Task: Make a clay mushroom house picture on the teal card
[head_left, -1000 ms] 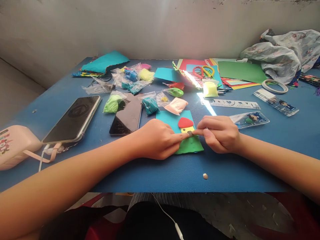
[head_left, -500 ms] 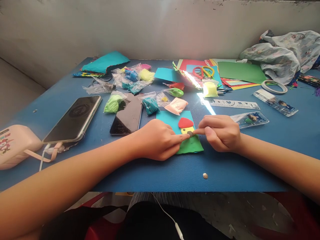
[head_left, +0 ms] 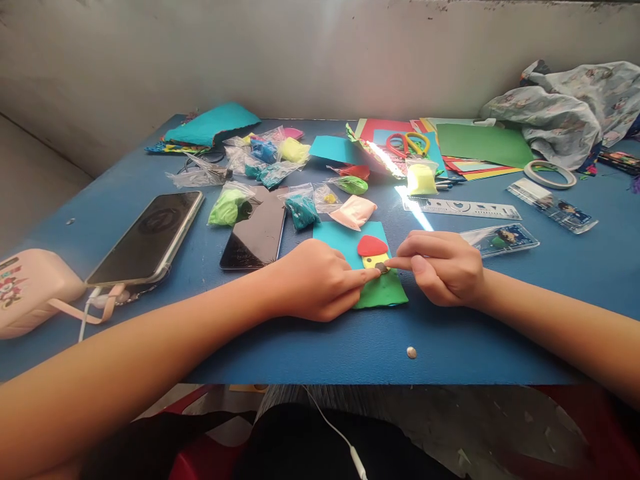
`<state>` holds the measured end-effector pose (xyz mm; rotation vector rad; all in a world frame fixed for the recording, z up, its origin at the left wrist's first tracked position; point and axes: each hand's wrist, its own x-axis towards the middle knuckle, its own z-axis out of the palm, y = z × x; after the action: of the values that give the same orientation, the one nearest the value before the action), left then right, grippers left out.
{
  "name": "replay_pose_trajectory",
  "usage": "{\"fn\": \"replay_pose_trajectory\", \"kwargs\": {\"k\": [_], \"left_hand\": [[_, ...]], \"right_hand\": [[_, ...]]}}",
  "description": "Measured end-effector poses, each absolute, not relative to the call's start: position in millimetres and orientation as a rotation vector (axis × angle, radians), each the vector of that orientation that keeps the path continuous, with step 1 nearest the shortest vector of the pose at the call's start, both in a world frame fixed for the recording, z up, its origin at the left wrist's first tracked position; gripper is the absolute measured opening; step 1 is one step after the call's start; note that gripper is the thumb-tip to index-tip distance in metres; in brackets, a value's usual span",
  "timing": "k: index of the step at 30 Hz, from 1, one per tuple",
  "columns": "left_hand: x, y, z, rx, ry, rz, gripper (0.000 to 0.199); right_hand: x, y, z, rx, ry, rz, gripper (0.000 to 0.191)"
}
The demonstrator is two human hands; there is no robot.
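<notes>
grey patch (head_left: 382, 267) | on yellow piece (head_left: 377, 258), red top (head_left: 371, 246) | blue-green card (head_left: 383, 293), flat

The tabletop (head_left: 300, 353) is blue, the near card (head_left: 345, 233) turquoise, its clay (head_left: 377, 259) red, yellow and green, the far-right cloth (head_left: 550, 110) print-patterned.

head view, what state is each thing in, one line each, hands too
Left hand: index finger extended, others curled
Right hand: index finger extended, others curled
Gray piece: between the extended fingertips, partly covered
Red piece: flat
Left phone: face up, screen dark
Middle phone: face up, partly covered by bags
Scissors: blades hidden, open or shut unclear
Ruler: lying flat
Tape roll: lying flat
Cloth: crumpled
</notes>
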<state>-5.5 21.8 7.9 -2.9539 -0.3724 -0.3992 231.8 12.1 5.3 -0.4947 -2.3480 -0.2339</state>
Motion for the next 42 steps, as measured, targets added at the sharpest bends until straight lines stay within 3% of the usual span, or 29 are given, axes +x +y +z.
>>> {"fn": "replay_pose_trajectory", "kwargs": {"k": [12,28,32,36,42], "left_hand": [[-6,22,7,-2.956,-0.333,-0.504,0.036],[-5,20,8,-2.927,-0.422,-0.360,0.041],[-6,21,8,-2.945,-0.384,-0.470,0.039],[-5,21,7,-2.943,-0.365,-0.521,0.037],[-4,20,8,-2.958,-0.411,-0.424,0.039]], "right_hand": [[232,10,4,-0.419,-2.365,-0.151,0.027],[231,9,9,-0.401,-2.389,-0.188,0.037],[230,6,12,-0.623,-2.361,0.111,0.038],[225,4,17,-0.923,-2.289,0.427,0.025],[220,2,14,-0.920,-2.255,0.427,0.020]]}}
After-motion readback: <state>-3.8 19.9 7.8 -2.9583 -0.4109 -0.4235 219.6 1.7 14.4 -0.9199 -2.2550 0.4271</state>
